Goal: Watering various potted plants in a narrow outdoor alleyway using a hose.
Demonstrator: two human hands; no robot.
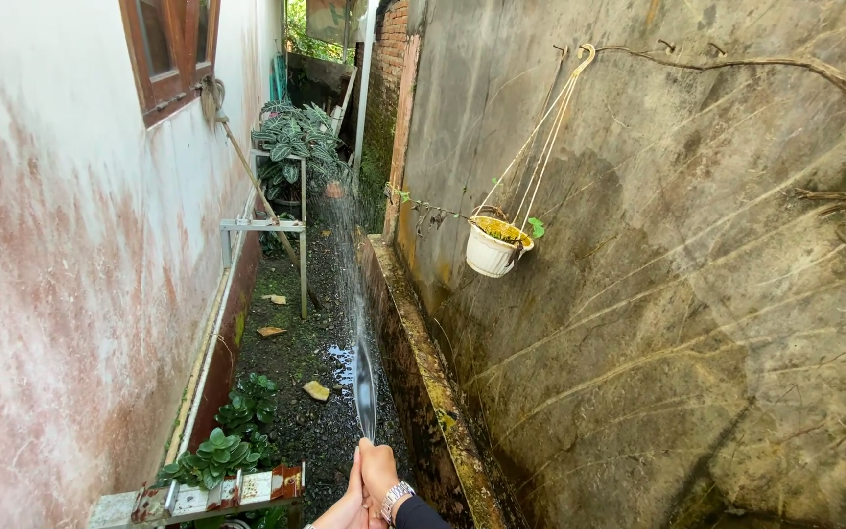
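Narrow alley between walls; both hands (369, 485) clasp together, seemingly pinching a hose end, water jet (362, 382) spraying ahead

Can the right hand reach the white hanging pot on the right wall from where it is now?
Probably not. The right hand is low at the bottom, closed together with the left hand where the water jet starts. The white hanging pot hangs higher and further along the wall, clearly apart, though nothing blocks the way.

Narrow outdoor side passage of a home, stained white house wall (61, 294) with a wooden window (170, 49) on the left, mossy concrete boundary wall (687, 294) on the right, hanging white plant pot (492, 250), leafy plants (296, 137), damp gravel ground (296, 392) between
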